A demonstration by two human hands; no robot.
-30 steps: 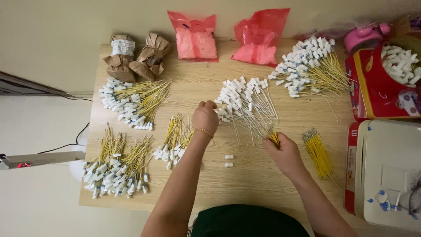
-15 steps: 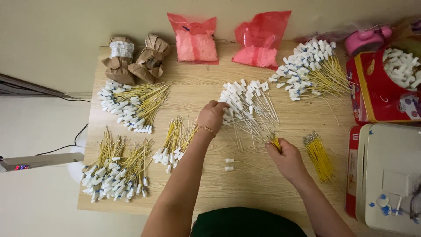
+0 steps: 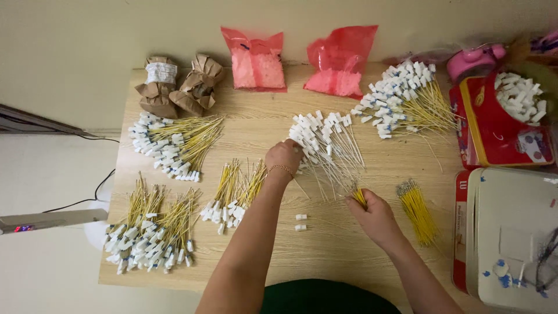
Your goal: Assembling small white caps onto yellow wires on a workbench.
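The left hand [image 3: 283,156] rests on a fan of white-tipped wires [image 3: 326,139] in the middle of the table [image 3: 256,116]. The right hand [image 3: 375,218] pinches the fan's yellow ends [image 3: 360,197] tight, near a yellow bundle [image 3: 417,210].

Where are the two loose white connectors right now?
In the head view, the two loose white connectors lie on the wooden table, near its front middle, between the person's forearms.

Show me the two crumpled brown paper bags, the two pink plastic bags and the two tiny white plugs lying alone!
Crumpled brown paper bags [image 3: 177,87], head view, between both.
Pink plastic bags [image 3: 257,67], head view, left bag's middle.
Tiny white plugs [image 3: 300,217], head view, upper plug.
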